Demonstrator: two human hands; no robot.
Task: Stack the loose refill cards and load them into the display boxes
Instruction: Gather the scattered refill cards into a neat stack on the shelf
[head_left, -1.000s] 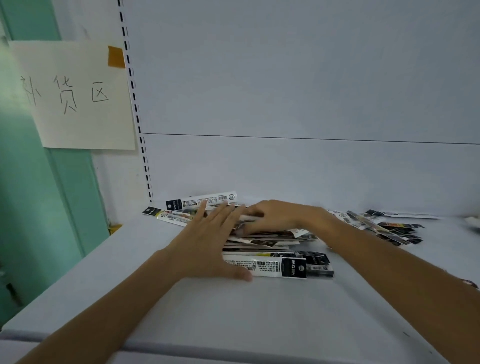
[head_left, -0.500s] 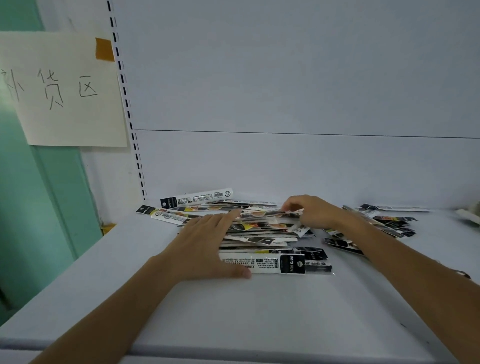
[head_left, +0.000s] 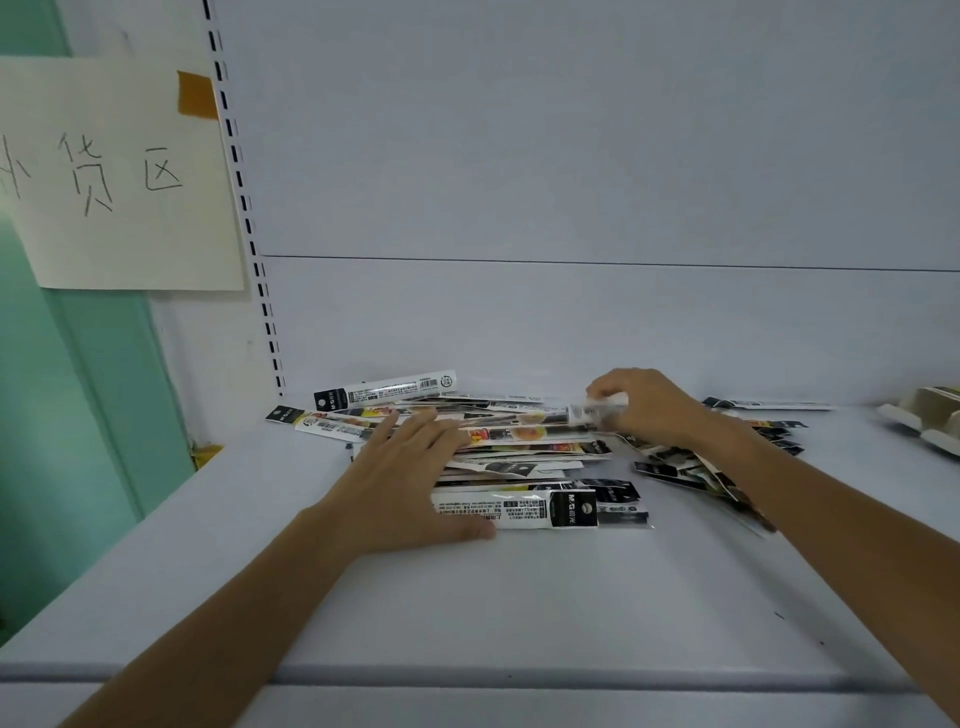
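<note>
Refill cards (head_left: 519, 441), long narrow plastic-sleeved strips printed in black, white and yellow, lie in a loose, fanned heap toward the back of the pale grey metal shelf (head_left: 467, 613). Off to the left, a cream paper sign (head_left: 119, 171) with handwritten characters is taped to the wall. The left hand (head_left: 400, 483) lies flat on the left end of the heap, fingers straight and grip open, with the thumb against the end of the front card. The right hand (head_left: 644, 410) is curled at the heap's far right corner, its grip pinching the end of one white card. Beside its wrist a smaller scatter of dark cards (head_left: 670, 470) trails off to the right. At the far right edge sits a beige cardboard tray (head_left: 930, 421), possibly one of the display boxes. From where I stand the cards look light, thin and bendy, with glossy sleeves likely to slide over one another. I'd take them by the long edges and square them between both palms. Lifted by one end, a stack would probably fan and spill.
</note>
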